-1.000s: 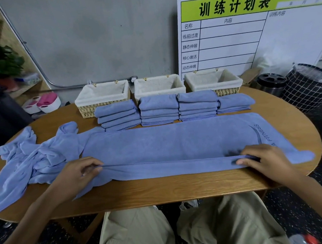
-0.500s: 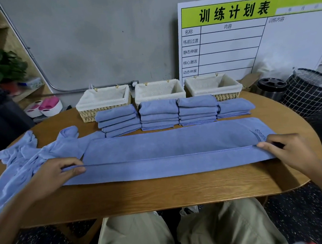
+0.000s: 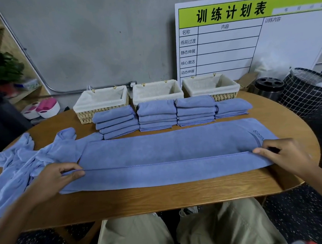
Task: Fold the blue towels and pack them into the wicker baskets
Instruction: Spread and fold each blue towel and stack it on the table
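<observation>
A long blue towel (image 3: pixel 167 153) lay stretched flat across the middle of the oval wooden desk (image 3: pixel 160 198), running from nine o'clock to three o'clock, its near strip doubled over toward the middle. The left hand (image 3: pixel 57 180), down at eight o'clock, pinched the folded hem between thumb and fingers. The right hand (image 3: pixel 285 156), over at three o'clock, gripped the same hem at the towel's far end, just beside the printed logo (image 3: pixel 257 137).

Out at nine o'clock a rumpled heap of unfolded blue towels (image 3: pixel 19 166) sprawled on the desk, its edge touching the long towel's left end. Toward twelve o'clock sat four stacks of folded towels side by side: a slanted left stack (image 3: pixel 115 122), two square middle stacks (image 3: pixel 157 115) (image 3: pixel 195 110), and a low right stack (image 3: pixel 231 108). Right behind them, three wicker baskets with pale cloth liners lined up in a row: left basket (image 3: pixel 101 104), centre basket (image 3: pixel 156 93), right basket (image 3: pixel 210 87). A whiteboard chart (image 3: pixel 245 39) leaned against the wall at one o'clock. A pair of tan trouser knees (image 3: pixel 136 235) showed below the desk edge at six o'clock.
</observation>
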The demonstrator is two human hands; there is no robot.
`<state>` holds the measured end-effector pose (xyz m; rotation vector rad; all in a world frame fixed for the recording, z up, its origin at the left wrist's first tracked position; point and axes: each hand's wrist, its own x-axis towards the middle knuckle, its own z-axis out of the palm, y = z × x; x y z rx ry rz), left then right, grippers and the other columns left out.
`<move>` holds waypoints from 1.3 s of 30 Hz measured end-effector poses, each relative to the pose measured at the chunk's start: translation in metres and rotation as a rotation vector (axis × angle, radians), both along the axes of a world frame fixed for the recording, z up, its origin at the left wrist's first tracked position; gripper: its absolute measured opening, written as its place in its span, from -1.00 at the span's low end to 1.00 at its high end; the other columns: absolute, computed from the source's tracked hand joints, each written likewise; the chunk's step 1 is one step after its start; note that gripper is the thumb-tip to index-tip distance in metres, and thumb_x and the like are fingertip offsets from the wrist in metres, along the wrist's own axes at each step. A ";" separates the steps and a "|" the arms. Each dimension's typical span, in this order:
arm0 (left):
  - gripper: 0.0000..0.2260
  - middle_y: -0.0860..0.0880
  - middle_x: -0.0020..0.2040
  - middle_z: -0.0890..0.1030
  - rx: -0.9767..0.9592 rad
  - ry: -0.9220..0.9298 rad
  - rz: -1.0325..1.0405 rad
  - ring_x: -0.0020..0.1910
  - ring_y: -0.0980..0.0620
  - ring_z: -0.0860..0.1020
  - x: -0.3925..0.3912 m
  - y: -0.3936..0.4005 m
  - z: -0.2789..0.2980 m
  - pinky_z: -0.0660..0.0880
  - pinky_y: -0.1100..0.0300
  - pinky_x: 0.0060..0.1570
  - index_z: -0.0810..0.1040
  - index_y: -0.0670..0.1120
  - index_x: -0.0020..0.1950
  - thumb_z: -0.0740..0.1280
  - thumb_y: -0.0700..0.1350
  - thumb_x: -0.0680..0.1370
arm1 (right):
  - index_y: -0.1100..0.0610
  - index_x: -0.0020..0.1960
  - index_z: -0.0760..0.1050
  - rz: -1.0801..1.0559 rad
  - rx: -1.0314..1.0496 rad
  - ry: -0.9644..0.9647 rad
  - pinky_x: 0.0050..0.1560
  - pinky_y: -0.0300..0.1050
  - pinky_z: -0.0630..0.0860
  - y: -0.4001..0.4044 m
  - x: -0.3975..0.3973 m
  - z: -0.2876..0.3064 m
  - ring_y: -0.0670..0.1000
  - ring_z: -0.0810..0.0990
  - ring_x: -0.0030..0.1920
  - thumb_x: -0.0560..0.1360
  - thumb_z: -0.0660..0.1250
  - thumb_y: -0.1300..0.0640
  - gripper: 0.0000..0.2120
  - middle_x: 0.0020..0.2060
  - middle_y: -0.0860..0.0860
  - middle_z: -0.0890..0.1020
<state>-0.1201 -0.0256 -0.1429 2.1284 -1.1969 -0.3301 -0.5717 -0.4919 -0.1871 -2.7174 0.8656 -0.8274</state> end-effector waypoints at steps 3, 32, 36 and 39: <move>-0.66 0.13 -0.15 0.71 0.006 -0.021 0.010 -0.16 0.21 0.64 -0.002 -0.002 -0.002 0.49 0.34 -0.14 0.69 0.21 -0.08 0.34 0.42 0.42 | -0.04 -0.45 0.38 -0.004 0.000 -0.007 -0.38 -0.08 0.35 0.001 0.000 -0.001 -0.05 0.45 -0.48 0.41 0.16 -0.47 -0.45 -0.59 -0.06 0.40; -0.80 0.10 -0.19 0.71 0.046 -0.031 -0.023 -0.17 0.21 0.64 -0.002 -0.003 -0.011 0.50 0.32 -0.13 0.69 0.17 -0.11 0.43 -0.17 0.51 | -0.06 -0.45 0.44 -0.036 -0.016 -0.022 -0.43 -0.11 0.37 0.013 -0.001 -0.007 -0.11 0.54 -0.27 0.32 0.01 -0.64 -0.32 -0.58 -0.12 0.44; -0.83 0.11 -0.19 0.71 0.017 -0.031 -0.021 -0.17 0.22 0.64 -0.003 -0.004 -0.009 0.49 0.38 -0.13 0.70 0.18 -0.12 0.42 -0.12 0.48 | -0.08 -0.46 0.44 -0.026 -0.027 -0.015 -0.46 -0.14 0.33 0.012 0.000 -0.007 -0.13 0.55 -0.27 0.33 0.01 -0.63 -0.34 -0.57 -0.11 0.46; -0.96 0.11 -0.18 0.72 0.017 -0.022 -0.030 -0.16 0.22 0.65 -0.004 -0.003 -0.009 0.50 0.35 -0.12 0.70 0.18 -0.09 0.46 0.09 0.51 | -0.06 -0.45 0.45 -0.037 -0.019 0.004 -0.46 -0.13 0.35 0.011 0.000 -0.007 -0.10 0.50 -0.45 0.32 0.01 -0.63 -0.32 -0.55 -0.10 0.47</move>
